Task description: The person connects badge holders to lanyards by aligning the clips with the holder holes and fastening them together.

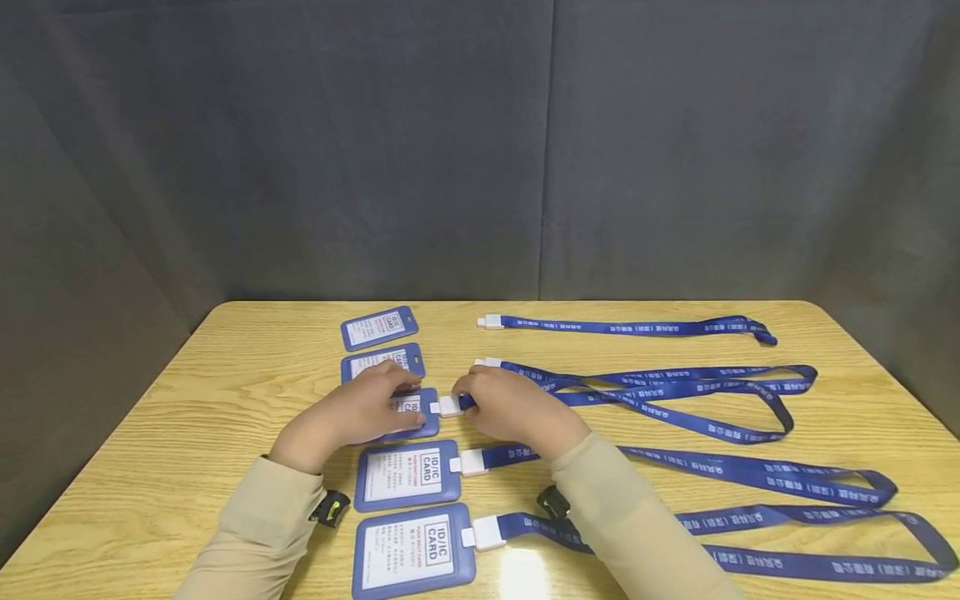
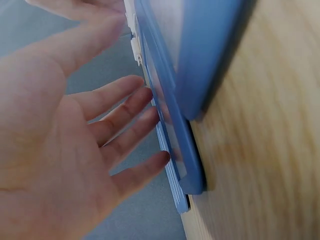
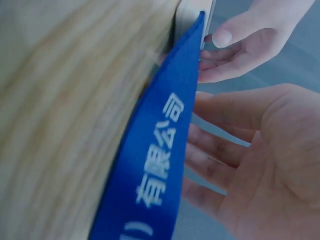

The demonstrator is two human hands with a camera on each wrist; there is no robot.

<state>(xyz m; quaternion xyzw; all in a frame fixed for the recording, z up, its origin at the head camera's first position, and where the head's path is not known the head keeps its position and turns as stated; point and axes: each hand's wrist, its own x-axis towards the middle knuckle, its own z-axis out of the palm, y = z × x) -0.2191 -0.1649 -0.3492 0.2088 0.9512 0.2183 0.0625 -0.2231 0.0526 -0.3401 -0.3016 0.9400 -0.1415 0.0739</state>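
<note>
Spread over the third card holder (image 1: 423, 427) from the back, my left hand (image 1: 360, 408) rests on its blue frame with fingers extended. The left wrist view shows the same hand (image 2: 90, 135) with fingers apart, tips at the holders' edges. My right hand (image 1: 517, 408) pinches a blue lanyard (image 1: 467, 402) just behind its white clip (image 1: 450, 407). The clip's tab lies right at the holder's slotted end. From the right wrist, the fingertips of my right hand (image 3: 265, 145) are partly hidden behind a nearer lanyard (image 3: 155, 150).
Two holders (image 1: 377, 327) lie farther back, with loose lanyards (image 1: 637, 327) to their right. Two nearer holders (image 1: 407, 475) lie joined to lanyard clips (image 1: 474, 461). Lanyard straps stretch across the right of the wooden table (image 1: 187, 433). A dark grey curtain (image 1: 420, 150) stands behind.
</note>
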